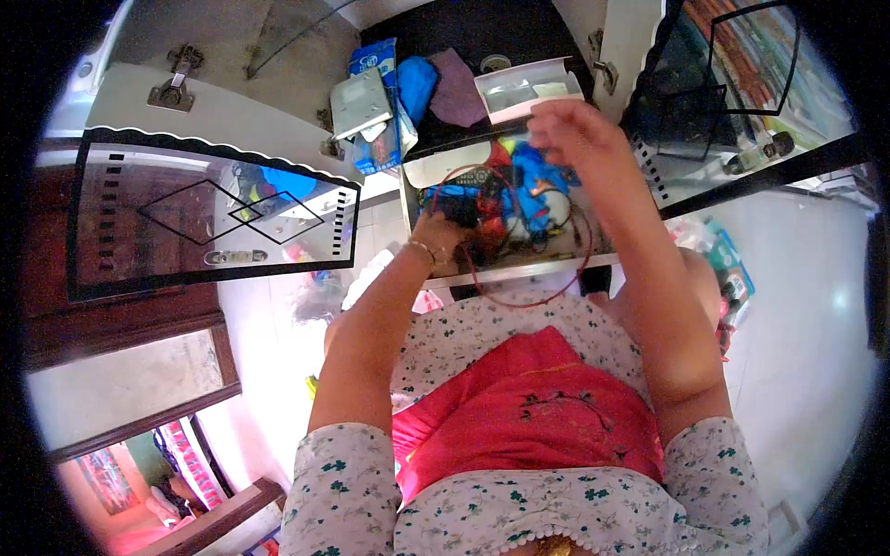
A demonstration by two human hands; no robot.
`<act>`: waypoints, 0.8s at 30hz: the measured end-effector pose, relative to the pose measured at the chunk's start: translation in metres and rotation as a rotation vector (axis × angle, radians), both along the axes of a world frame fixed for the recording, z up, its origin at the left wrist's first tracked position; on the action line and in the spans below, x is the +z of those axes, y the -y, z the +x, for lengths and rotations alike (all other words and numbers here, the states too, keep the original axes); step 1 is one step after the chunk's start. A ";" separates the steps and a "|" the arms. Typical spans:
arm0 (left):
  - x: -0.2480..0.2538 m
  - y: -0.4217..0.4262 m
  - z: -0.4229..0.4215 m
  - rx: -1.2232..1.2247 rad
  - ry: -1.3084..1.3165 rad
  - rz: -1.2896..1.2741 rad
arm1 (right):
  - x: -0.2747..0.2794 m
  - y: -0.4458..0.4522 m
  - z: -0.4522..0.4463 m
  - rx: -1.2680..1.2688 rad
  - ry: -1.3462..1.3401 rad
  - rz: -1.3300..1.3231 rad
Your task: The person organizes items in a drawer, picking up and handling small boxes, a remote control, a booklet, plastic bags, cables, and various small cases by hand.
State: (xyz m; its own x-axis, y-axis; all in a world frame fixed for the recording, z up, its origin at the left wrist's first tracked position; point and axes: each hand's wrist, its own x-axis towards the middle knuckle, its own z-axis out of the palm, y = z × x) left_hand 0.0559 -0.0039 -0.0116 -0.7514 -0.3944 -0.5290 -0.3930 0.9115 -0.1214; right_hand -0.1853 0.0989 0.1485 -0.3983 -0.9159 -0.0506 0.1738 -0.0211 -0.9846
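Observation:
An open drawer point(530, 270) in front of me holds a jumble of blue, red and dark items, with a thin red cord point(536, 304) looping over its front edge. My left hand point(439, 233) reaches into the drawer's left side, its fingers against a black item point(456, 206); whether they grip it is hidden. My right hand point(577, 132) is raised over the back right of the drawer, near a white and pink box point(528, 90). Its fingers are curled and blurred, and what they hold, if anything, cannot be made out.
Glass doors with black patterns stand open at left point(213, 215) and right point(732, 102). Behind the drawer, a dark shelf point(464, 28) bears blue packets point(417, 85), a grey-white packet point(362, 104) and a mauve cloth point(454, 88). Plastic bags point(723, 264) lie right of my leg.

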 end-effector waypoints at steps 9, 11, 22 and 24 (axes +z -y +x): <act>0.059 0.057 0.003 0.077 -0.263 0.350 | -0.001 0.001 0.000 0.036 0.022 0.010; 0.080 0.064 -0.001 0.297 -0.403 0.491 | 0.000 0.001 -0.001 0.038 -0.003 0.001; 0.184 0.068 -0.020 0.513 -0.881 0.437 | -0.001 0.002 -0.011 -0.053 0.065 0.014; 0.193 0.074 -0.021 0.572 -0.881 0.432 | 0.003 0.000 -0.012 -0.049 0.033 0.016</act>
State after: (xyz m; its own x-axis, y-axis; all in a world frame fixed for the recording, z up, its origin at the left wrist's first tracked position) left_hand 0.0347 -0.0775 0.1818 -0.6977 -0.7118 -0.0802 -0.5576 0.4694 0.6846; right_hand -0.1972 0.0990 0.1512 -0.4408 -0.8941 -0.0795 0.2055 -0.0143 -0.9786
